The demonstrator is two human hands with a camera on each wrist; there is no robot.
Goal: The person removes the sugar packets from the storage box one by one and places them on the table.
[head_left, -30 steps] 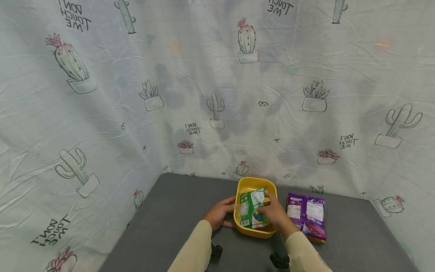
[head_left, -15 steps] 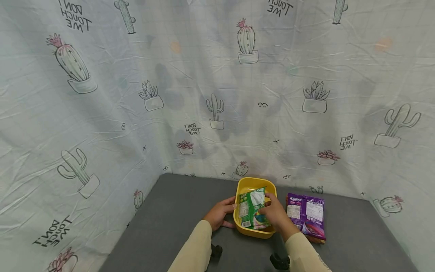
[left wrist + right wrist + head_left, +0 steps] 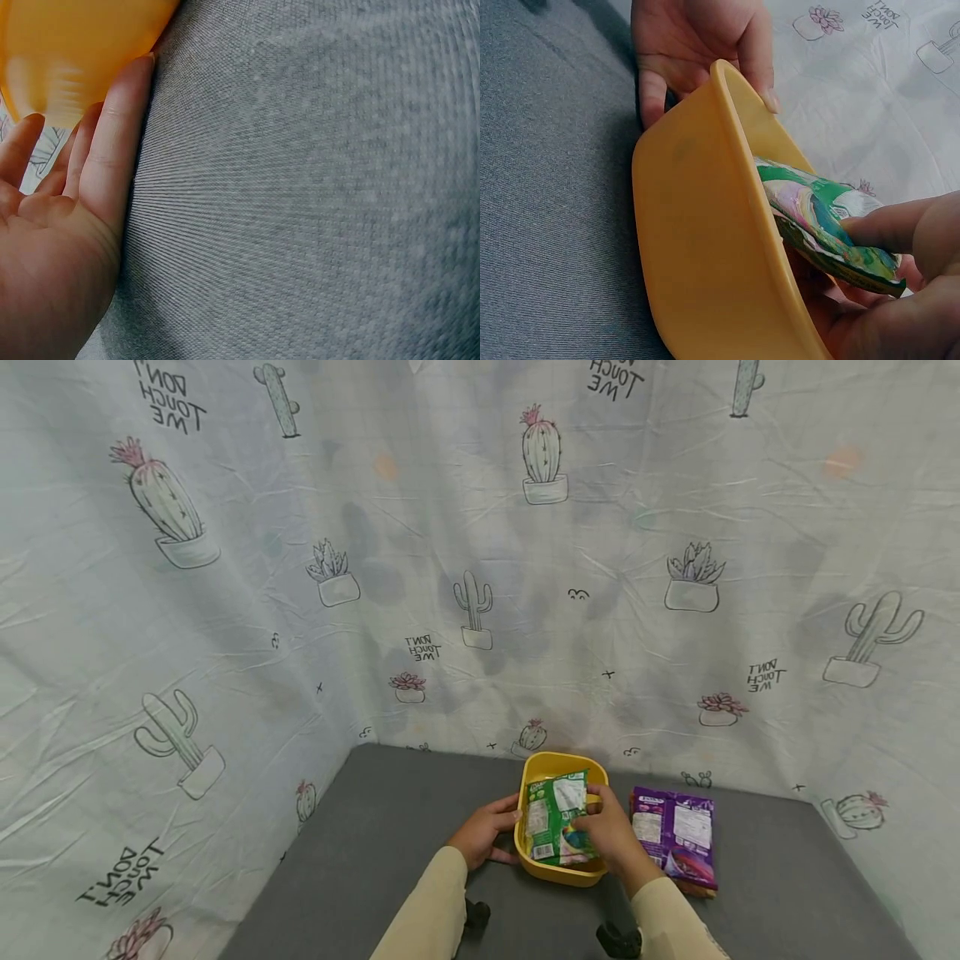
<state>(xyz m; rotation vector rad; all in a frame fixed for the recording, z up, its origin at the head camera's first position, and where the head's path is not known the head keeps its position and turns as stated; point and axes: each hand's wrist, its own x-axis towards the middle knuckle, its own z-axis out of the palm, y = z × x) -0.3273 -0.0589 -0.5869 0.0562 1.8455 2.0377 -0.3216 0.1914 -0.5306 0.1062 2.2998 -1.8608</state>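
Observation:
A shiny green plastic packet [image 3: 557,818] with printed white panels lies tilted inside a small yellow basin [image 3: 562,875]. My right hand [image 3: 611,831] reaches over the basin's right rim and pinches the packet's right edge between thumb and fingers. In the right wrist view, that packet [image 3: 832,217] is bent in the grip and juts above the rim. Against the basin's outer left wall rests my left hand [image 3: 483,833]. The left wrist view shows its fingers fairly straight, touching the yellow wall [image 3: 67,52]. The packet's underside and the basin floor below it are hidden.
Purple packets [image 3: 675,835], seemingly stacked, lie on the grey table [image 3: 420,793] right of the basin. A white cactus-print sheet [image 3: 480,527] hangs behind and along the sides. Dark straps [image 3: 618,937] show near both wrists.
The right fingers and the green packet shift very slightly. The left hand and the basin hold their places, while the head view drifts a little.

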